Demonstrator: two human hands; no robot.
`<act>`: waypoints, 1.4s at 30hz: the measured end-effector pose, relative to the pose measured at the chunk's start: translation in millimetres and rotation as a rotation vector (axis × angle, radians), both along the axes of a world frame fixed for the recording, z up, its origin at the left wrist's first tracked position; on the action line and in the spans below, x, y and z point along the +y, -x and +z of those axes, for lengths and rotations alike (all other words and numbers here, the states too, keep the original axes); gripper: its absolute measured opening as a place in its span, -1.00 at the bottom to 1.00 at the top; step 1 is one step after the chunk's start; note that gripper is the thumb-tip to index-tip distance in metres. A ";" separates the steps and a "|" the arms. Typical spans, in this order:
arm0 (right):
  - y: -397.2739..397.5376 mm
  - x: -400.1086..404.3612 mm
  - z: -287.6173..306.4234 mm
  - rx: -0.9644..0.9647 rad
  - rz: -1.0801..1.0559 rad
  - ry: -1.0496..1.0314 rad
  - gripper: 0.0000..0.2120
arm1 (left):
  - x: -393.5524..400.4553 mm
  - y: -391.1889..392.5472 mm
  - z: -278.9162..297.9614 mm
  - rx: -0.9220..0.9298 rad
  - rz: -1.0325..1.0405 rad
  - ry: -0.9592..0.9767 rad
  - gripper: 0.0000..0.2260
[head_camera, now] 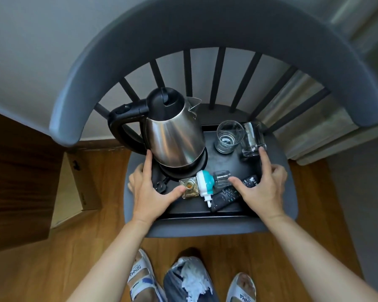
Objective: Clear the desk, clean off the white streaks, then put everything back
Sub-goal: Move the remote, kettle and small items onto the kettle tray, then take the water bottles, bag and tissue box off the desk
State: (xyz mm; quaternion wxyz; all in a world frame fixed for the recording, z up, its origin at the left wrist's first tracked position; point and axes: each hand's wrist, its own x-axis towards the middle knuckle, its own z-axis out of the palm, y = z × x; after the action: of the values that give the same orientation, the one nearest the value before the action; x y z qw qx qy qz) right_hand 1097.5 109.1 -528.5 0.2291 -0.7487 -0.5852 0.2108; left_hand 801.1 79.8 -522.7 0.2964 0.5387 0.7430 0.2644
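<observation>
A black tray lies on the seat of a grey chair. It carries a steel kettle on its base, two clear glasses, a white-and-teal plug-in vaporiser, a small square bottle and two black remotes. My left hand grips the tray's left edge, with its forefinger against the kettle and its thumb on the small bottle. My right hand grips the right edge, forefinger touching the right glass, thumb over the remotes.
The chair's curved back and spindles arch over the tray's far side. A cardboard box stands on the wooden floor to the left. A curtain hangs at the right. Below lie my sandalled feet and a bag with white tissue.
</observation>
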 end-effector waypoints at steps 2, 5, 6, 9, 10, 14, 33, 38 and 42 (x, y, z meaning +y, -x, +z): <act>0.8 0.0 8.9 -0.027 0.025 0.069 0.10 | 0.2 -1.8 6.9 0.027 0.018 0.041 0.12; 3.0 -2.6 28.1 -0.083 0.046 0.140 0.06 | -0.8 -3.9 26.3 0.049 0.042 0.060 0.11; 4.0 -3.7 36.8 -0.117 0.049 0.157 0.01 | -1.8 -4.0 34.7 0.049 0.057 0.060 0.09; 11.6 -6.8 70.2 -0.197 0.091 0.127 -0.25 | -6.3 -2.7 64.9 0.007 0.110 0.011 -0.06; 15.9 -7.8 83.3 -0.193 0.120 0.106 -0.34 | -7.7 -2.8 78.0 -0.012 0.117 -0.003 -0.14; 39.0 -16.2 141.6 -0.059 0.298 0.068 -0.63 | -14.8 -5.9 141.9 0.061 0.034 0.059 -0.52; 202.9 -110.0 475.1 -0.204 1.003 0.044 -0.70 | -187.0 86.9 466.4 0.383 0.203 0.074 -0.69; 292.6 -152.6 509.5 -0.200 1.073 0.007 -0.67 | -241.6 163.8 505.7 0.369 0.269 0.051 -0.67; 374.0 -192.9 530.4 -0.190 1.138 0.029 -0.71 | -286.2 237.2 524.4 0.373 0.295 0.052 -0.66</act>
State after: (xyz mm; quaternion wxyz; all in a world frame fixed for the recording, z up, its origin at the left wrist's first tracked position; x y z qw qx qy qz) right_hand 723.5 -83.8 1.8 0.0158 -0.3350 -0.9108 0.2408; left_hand 563.9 -206.4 1.6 0.1262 0.4559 0.8621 0.1815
